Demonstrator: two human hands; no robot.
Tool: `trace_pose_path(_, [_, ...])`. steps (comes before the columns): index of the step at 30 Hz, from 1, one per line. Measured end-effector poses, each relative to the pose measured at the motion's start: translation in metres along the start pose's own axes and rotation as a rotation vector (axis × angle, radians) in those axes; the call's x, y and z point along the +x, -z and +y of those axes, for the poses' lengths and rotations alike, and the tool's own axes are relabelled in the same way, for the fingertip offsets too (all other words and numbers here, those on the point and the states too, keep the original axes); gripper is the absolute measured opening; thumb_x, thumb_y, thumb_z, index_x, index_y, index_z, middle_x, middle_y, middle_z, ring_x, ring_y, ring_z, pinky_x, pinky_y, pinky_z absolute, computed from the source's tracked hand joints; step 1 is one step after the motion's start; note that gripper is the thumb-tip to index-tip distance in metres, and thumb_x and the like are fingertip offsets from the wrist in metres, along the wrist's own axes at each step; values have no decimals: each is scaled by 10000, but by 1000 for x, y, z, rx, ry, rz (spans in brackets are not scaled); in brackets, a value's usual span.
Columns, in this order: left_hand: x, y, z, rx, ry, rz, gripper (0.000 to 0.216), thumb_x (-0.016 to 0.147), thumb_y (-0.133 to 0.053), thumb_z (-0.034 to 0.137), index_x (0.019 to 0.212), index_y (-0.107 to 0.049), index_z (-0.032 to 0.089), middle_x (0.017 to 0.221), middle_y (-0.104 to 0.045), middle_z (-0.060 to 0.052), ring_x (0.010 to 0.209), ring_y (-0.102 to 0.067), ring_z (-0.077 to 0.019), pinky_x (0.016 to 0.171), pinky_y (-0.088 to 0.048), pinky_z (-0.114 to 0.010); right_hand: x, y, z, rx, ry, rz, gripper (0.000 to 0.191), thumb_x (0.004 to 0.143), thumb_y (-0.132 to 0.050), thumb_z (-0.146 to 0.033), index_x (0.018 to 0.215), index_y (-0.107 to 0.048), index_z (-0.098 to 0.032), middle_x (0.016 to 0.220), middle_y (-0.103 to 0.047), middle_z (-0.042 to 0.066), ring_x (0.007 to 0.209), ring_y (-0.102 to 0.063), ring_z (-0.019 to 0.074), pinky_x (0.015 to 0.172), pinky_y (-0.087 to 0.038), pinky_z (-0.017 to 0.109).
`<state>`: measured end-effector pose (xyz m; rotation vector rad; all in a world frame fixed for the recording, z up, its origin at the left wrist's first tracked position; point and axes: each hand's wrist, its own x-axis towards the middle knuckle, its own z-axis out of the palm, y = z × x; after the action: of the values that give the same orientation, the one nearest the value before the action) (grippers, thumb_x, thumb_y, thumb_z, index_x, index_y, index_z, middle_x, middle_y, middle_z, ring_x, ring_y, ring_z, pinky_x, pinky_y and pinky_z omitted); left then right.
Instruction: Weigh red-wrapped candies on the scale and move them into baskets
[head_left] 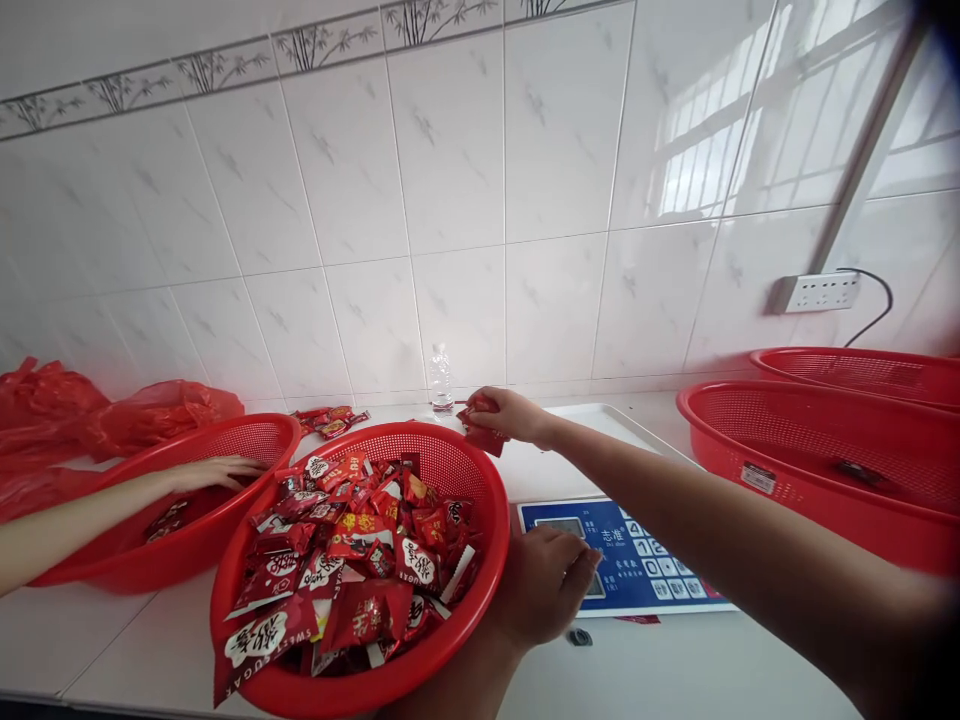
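Tiles (450,190), white and marbled, fill the upper frame above a pale counter (675,670). From my remote seat I see the right hand (517,415) at centre, pinching red packets (486,440) beside the upper-right rim of a basket (491,560) heaped with more. At lower centre, the left hand (551,585) curls by the blue scale panel (619,565); I cannot tell whether it grips anything. A co-worker's hand (214,472) dips into another basket (120,570) at left.
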<state>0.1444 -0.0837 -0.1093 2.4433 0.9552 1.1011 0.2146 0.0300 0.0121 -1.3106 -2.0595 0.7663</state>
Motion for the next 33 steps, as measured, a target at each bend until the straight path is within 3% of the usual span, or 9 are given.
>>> trace_pose_path(4, [0,3,3,-18,-3,33,359,951,-366,356,804,-652,196,793,-678,-31,781,-627,-160,719,-479,-260,-10,24,28,-155,-91,34,301,834,-526,-360,1079,-565,-190,963,-658,79,749,-604,156,539,-458,225])
trace_pose_path(8, [-1,5,6,-24,-7,47,375,956,-356,361,807,-656,192,783,-678,-35,774,-627,-160,743,-481,-273,-19,29,42,-375,-93,1,265,781,-578,-245,1036,-627,-193,949,-674,88,847,-614,228,708,-480,336])
trace_pose_path(11, [-2,4,5,-29,-13,42,360,954,-362,347,807,-650,188,775,-671,-32,770,-620,-156,730,-475,-261,-23,21,31,-523,-9,15,359,774,-573,-190,1132,-600,-179,1145,-614,145,1097,-516,327,874,-408,465])
trace_pose_path(14, [-1,2,2,-40,-15,45,355,952,-365,347,800,-640,181,768,-660,-33,759,-611,-155,696,-465,-250,-29,3,6,-597,152,-32,428,823,-525,-212,1252,-521,-208,1326,-500,130,1239,-401,301,957,-357,447])
trace_pose_path(16, [0,2,2,-36,-26,44,370,952,-359,344,768,-629,170,736,-646,-32,718,-600,-153,670,-457,-252,-34,-13,-11,-628,251,-157,411,819,-533,-230,1229,-542,-235,1266,-553,104,1145,-498,269,890,-417,387])
trace_pose_path(20, [2,6,3,17,-52,25,325,942,-350,286,823,-631,175,766,-658,-28,700,-590,-166,689,-453,-292,-38,-44,-32,-718,335,-460,321,686,-633,-147,1000,-671,-202,917,-683,84,831,-630,258,673,-471,333])
trace_pose_path(24, [-1,10,5,138,24,38,256,886,-432,313,1026,-601,181,911,-668,-73,814,-589,-249,767,-463,-389,-32,-67,-36,-780,308,-577,328,605,-667,-96,923,-690,-174,751,-679,70,707,-639,252,590,-468,325])
trace_pose_path(28, [-1,15,11,224,73,94,316,830,-509,345,1080,-576,163,1019,-639,-123,936,-559,-332,822,-441,-474,-29,-78,-34,-774,259,-542,245,537,-707,-68,766,-684,-150,662,-658,65,672,-641,257,584,-471,323])
trace_pose_path(33, [3,16,16,-38,-24,21,275,936,-363,278,964,-618,177,881,-673,-57,832,-612,-211,759,-479,-332,-33,-53,-29,-612,280,-283,379,677,-681,-242,1047,-606,-214,1004,-657,78,856,-625,242,637,-446,285])
